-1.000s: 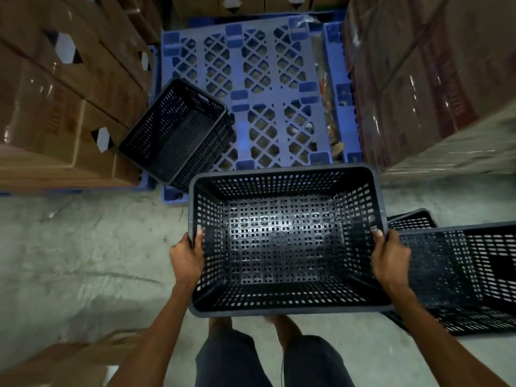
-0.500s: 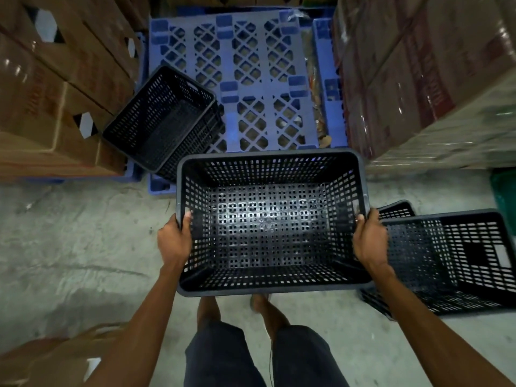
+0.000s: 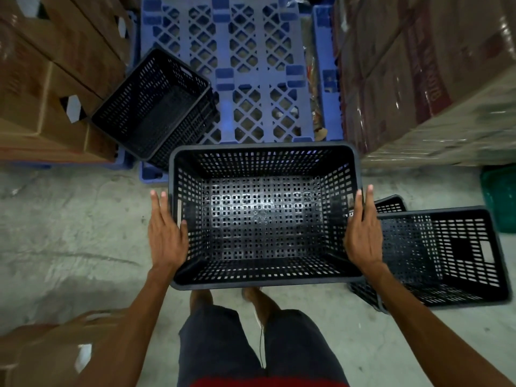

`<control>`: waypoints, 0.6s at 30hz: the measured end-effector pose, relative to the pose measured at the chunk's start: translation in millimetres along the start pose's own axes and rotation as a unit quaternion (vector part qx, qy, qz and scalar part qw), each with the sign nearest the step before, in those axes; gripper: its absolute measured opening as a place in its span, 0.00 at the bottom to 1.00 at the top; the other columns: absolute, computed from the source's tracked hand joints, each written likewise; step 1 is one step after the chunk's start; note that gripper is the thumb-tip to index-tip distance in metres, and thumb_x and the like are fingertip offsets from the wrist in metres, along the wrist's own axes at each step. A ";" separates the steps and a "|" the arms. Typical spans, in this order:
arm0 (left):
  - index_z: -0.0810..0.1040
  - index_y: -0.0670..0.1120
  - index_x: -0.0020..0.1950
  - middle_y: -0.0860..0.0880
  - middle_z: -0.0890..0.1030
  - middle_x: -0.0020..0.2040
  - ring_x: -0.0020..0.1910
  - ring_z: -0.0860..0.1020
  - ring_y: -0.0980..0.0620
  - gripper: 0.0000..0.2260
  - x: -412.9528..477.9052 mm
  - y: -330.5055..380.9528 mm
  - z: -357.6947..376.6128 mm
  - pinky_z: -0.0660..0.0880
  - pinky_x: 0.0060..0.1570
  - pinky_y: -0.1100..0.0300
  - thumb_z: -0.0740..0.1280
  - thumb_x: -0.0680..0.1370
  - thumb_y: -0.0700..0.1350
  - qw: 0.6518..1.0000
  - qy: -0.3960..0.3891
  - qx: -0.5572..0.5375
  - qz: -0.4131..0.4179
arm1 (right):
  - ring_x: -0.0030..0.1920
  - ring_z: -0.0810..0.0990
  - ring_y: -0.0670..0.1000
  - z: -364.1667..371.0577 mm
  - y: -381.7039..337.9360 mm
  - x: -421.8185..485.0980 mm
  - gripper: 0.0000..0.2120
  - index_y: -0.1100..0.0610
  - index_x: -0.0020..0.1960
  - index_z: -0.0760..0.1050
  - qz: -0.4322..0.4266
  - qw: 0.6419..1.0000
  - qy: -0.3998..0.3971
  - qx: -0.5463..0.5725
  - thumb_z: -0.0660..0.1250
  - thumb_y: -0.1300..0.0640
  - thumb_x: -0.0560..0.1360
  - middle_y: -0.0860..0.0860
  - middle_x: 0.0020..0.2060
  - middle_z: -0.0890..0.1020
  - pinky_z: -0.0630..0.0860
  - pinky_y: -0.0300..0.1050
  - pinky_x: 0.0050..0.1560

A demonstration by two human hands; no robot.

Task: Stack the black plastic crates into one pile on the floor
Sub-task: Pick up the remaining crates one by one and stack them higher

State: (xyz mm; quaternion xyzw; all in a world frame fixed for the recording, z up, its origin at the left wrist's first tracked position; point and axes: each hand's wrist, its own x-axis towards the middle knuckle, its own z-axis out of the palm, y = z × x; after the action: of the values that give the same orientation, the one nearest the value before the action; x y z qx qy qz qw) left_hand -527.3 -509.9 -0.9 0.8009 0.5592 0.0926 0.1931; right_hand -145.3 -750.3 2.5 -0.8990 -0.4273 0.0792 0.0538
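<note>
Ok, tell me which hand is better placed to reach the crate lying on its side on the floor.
Right hand: the tipped crate lies just beyond it, while the left hand sits across the middle crate.

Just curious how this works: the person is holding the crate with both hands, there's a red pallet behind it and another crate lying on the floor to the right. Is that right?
Nearly. The head view shows the pallet is blue, not red. The rest holds: left hand and right hand flank the crate, and another crate lies right.
</note>
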 end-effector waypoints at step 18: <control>0.45 0.45 0.81 0.45 0.43 0.82 0.81 0.44 0.45 0.38 10.8 -2.7 7.0 0.52 0.77 0.43 0.56 0.72 0.41 0.994 -0.071 0.072 0.047 | 0.80 0.45 0.60 -6.9 -0.8 10.6 0.30 0.65 0.79 0.51 -0.019 0.998 -0.056 0.033 0.57 0.67 0.79 0.59 0.80 0.46 0.54 0.59 0.78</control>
State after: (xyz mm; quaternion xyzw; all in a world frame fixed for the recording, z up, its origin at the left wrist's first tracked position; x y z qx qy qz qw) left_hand -523.3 -500.4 -9.1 0.8424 0.5114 0.0045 0.1698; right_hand -138.0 -741.8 8.4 -0.8827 -0.4437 0.1427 0.0605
